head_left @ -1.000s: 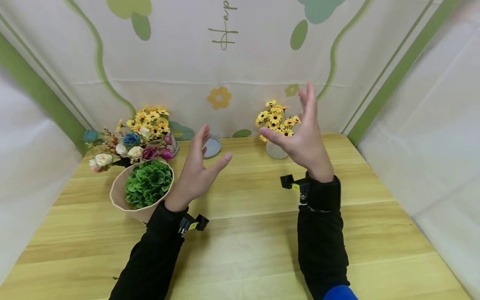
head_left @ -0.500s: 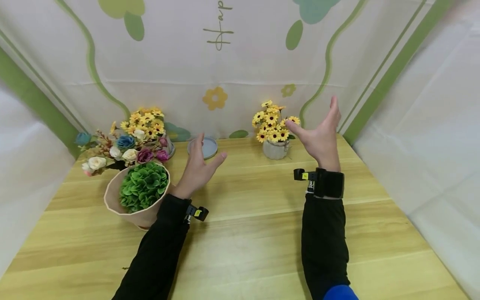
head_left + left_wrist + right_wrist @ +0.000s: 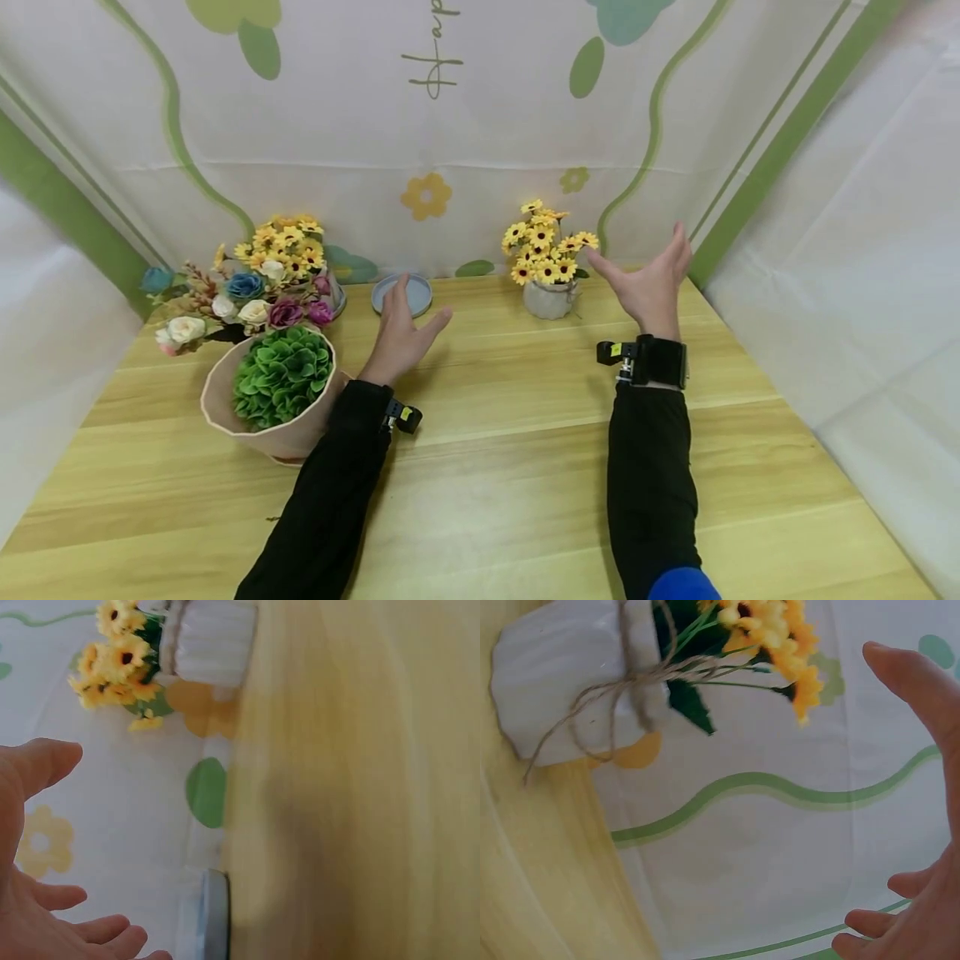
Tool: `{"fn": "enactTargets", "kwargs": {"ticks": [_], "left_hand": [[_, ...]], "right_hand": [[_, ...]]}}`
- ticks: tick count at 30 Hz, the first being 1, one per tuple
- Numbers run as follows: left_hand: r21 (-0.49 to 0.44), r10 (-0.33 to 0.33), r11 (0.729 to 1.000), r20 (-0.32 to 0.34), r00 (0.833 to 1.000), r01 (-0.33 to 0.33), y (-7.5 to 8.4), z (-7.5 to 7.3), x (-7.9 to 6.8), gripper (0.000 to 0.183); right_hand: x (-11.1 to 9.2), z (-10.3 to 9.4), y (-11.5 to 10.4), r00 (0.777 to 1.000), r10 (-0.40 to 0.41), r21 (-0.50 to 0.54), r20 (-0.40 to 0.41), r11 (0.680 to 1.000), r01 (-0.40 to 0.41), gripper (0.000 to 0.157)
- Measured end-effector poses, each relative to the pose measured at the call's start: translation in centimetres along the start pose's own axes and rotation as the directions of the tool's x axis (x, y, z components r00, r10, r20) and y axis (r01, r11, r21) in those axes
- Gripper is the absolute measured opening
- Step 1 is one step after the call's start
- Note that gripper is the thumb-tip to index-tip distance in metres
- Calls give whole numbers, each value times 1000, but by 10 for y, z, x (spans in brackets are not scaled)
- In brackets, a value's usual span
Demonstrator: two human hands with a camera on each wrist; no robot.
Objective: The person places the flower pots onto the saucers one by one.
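Note:
My left hand (image 3: 401, 337) hovers over the table with thumb and fingers spread, holding nothing. Its fingertips overlap a small grey-blue round dish (image 3: 420, 297) at the back of the table in the head view. To the right, a white pot (image 3: 550, 301) tied with twine holds yellow daisy-like flowers (image 3: 542, 247). Beside that pot, on its right, my right hand (image 3: 651, 287) is raised with thumb and fingers apart and nothing between them. In the right wrist view the twine bow (image 3: 641, 677) on the pot shows close up, and the thumb points toward the blossoms.
A pinkish scalloped pot (image 3: 217, 396) with a green leafy plant (image 3: 281, 377) stands left, close by my left wrist. Behind it are mixed artificial roses (image 3: 247, 304) and another bunch of yellow flowers (image 3: 288, 243). A printed white cloth (image 3: 330, 108) hangs behind the table (image 3: 510, 467).
The right hand has moved right and lower, away from in front of the flower pot, which now shows fully. The left hand has dropped slightly, and the view has shifted a little.

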State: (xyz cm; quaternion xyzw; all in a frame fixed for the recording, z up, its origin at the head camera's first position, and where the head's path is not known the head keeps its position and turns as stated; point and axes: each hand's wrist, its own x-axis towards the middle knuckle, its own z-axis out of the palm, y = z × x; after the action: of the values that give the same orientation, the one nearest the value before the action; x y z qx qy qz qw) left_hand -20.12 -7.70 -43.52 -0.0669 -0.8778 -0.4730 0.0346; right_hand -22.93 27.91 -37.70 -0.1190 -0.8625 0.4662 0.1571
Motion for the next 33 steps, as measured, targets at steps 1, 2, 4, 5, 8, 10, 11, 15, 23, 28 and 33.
{"fn": "enactTargets", "kwargs": {"ticks": [1,2,4,5,8,10,11,15,23,28,33], "left_hand": [[7,-3,1000,1,1000,3,-2,1,1,93],[14,-7,1000,4,1000,7,-3,2,3,92],[38,-17,999,22,1000,16,-6,4,5,91],[47,-22,999,34,999,20,-8,5,6,91],[67,-33,997,58,998,29,-12,7,10,90],[73,-38,997,75,996,33,-15,8,12,90],[73,-45,997,82,996,39,-17,8,14,90],[78,-67,995,112,991,59,-22,10,19,90],[121,-62,992,121,991,47,-22,12,22,85],[153,-76,986,112,991,58,-20,11,20,80],[143,-115,984,44,992,108,-22,10,19,73]], "right_hand": [[2,1,3,1000,9,-6,3,1000,-9,137],[3,3,6,1000,19,-11,8,1000,-19,137],[6,7,12,999,35,-30,16,999,-34,139],[8,9,15,999,44,-34,22,998,-43,140],[12,14,22,997,67,-44,43,997,-65,142],[14,18,25,996,71,-43,55,997,-69,141],[14,19,27,995,72,-38,62,997,-70,141],[17,24,32,994,72,-22,86,997,-71,138],[25,33,40,990,89,-33,110,996,-85,138],[28,38,40,984,97,-51,147,995,-90,134],[28,47,36,974,91,-42,206,996,-84,126]]}}
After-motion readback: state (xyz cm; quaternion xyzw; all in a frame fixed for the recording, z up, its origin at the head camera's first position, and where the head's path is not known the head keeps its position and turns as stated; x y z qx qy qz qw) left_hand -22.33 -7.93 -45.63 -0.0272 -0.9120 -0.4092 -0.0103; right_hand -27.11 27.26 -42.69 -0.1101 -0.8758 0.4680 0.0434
